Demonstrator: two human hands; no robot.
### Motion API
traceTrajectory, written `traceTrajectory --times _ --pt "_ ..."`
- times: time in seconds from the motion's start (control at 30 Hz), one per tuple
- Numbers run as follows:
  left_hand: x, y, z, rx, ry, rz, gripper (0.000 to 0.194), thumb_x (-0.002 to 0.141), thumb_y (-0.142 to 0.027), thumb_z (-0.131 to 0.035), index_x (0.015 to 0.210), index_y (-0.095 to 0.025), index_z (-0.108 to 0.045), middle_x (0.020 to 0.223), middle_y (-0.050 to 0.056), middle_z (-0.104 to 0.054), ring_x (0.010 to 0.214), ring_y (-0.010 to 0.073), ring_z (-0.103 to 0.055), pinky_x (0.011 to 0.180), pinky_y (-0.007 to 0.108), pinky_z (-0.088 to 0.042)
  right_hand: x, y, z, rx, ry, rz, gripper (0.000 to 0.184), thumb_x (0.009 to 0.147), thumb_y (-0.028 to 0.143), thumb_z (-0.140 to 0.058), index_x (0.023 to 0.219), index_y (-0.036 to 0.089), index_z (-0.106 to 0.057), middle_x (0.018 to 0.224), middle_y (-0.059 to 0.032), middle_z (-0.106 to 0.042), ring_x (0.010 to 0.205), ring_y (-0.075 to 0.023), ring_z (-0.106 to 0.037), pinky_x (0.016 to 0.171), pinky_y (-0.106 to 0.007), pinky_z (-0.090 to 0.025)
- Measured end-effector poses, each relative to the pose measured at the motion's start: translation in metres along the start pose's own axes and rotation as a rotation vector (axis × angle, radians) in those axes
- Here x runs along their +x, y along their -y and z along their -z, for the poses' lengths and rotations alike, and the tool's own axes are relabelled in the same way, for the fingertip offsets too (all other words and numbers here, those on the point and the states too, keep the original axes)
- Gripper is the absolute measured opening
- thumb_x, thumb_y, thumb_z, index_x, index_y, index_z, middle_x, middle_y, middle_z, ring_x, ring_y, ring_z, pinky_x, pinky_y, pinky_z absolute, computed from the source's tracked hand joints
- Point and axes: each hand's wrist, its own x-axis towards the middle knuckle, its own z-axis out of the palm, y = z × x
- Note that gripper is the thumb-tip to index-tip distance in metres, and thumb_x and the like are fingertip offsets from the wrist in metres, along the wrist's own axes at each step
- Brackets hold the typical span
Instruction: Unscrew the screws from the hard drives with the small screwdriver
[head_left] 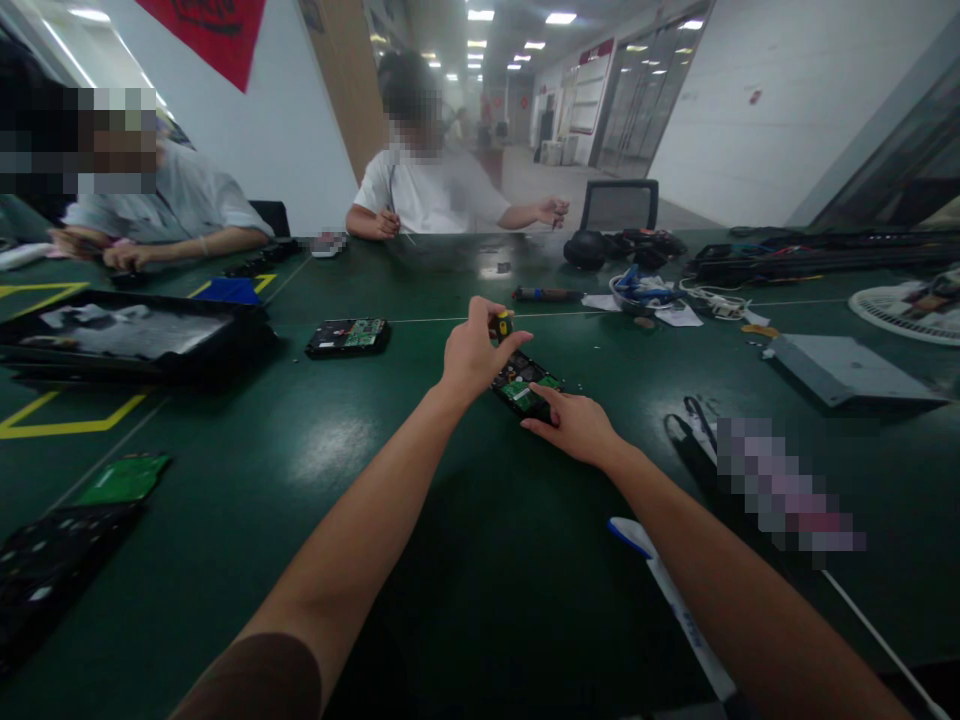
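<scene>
Near the middle of the table a black hard drive [517, 392] with a green circuit board lies flat, board side up. My left hand [474, 352] is over its far end, fingers closed round the yellow and black handle of a screwdriver [503, 324] that stands roughly upright; where its tip meets the drive is hard to make out. At the drive's near right side, my right hand [576, 425] grips it, with the index finger on the board and the thumb by the edge. Tiny bits, perhaps screws, lie just right of the drive.
Another hard drive [347, 337] lies to the left, beyond it a black tray [225, 335]. A circuit board [124, 480] is at near left. A grey metal box [855, 368], cables [641, 290] and a dark cylindrical tool [551, 295] lie rightward. Two people sit across the table.
</scene>
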Motion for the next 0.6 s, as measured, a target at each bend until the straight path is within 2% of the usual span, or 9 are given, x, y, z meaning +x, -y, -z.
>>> traceTrajectory --times 0.1,0.2,0.3,0.4,0.5,0.6 --pt "0.0012 -0.0026 0.0019 -0.009 0.001 -0.004 0.036 0.089 -0.031 -0.076 0.116 -0.025 -0.052 0.106 0.006 -0.074 0.087 0.0196 -0.072 0.081 0.037 -0.06 0.0 -0.0001 0.0001 0.0 -0.001 0.004 0.069 0.097 0.067 -0.051 0.152 0.025 -0.049 0.092 -0.0055 -0.075 0.078 -0.0211 -0.069 0.063 -0.03 -0.041" --pt "0.0027 -0.0052 0.005 0.042 0.004 -0.066 0.029 0.092 -0.025 -0.071 0.118 -0.024 -0.059 0.111 0.007 -0.07 0.093 0.0197 -0.069 0.085 0.038 -0.059 0.0002 -0.0005 0.0 0.003 -0.005 0.016 0.068 0.097 0.067 -0.05 0.151 0.025 -0.049 0.092 -0.0051 -0.075 0.078 -0.0212 -0.068 0.063 -0.03 -0.041" --pt "0.0034 -0.0048 0.0068 0.082 -0.011 -0.093 0.03 0.093 -0.019 -0.067 0.123 -0.025 -0.064 0.117 0.009 -0.065 0.099 0.0205 -0.067 0.089 0.038 -0.058 0.0004 -0.0008 -0.0003 0.004 -0.001 0.013 0.068 0.098 0.066 -0.051 0.152 0.025 -0.049 0.091 -0.0049 -0.075 0.078 -0.0215 -0.068 0.064 -0.031 -0.041" --pt "0.0035 -0.0036 0.0068 0.083 0.006 -0.088 0.032 0.095 -0.017 -0.062 0.127 -0.024 -0.063 0.119 0.009 -0.067 0.1 0.0212 -0.069 0.091 0.039 -0.058 0.0003 -0.0008 -0.0005 0.005 -0.002 0.011 0.068 0.097 0.065 -0.052 0.152 0.025 -0.049 0.091 -0.0048 -0.075 0.079 -0.0214 -0.069 0.064 -0.031 -0.041" --pt "0.003 -0.0044 0.005 0.064 0.025 -0.039 0.033 0.094 -0.024 -0.068 0.126 -0.023 -0.06 0.116 0.009 -0.072 0.098 0.0225 -0.071 0.091 0.041 -0.058 0.0002 -0.0004 -0.0005 0.0 -0.01 0.008 0.067 0.097 0.064 -0.053 0.152 0.025 -0.049 0.092 -0.005 -0.075 0.079 -0.021 -0.069 0.063 -0.03 -0.04" --pt "0.0017 -0.0062 0.0018 0.0 0.012 0.042 0.044 0.085 -0.034 -0.081 0.119 -0.023 -0.055 0.111 0.008 -0.074 0.093 0.0226 -0.073 0.087 0.04 -0.059 0.0003 -0.0005 -0.0009 -0.005 -0.011 0.007 0.067 0.097 0.065 -0.053 0.151 0.025 -0.05 0.092 -0.0054 -0.075 0.078 -0.0207 -0.069 0.062 -0.03 -0.039"
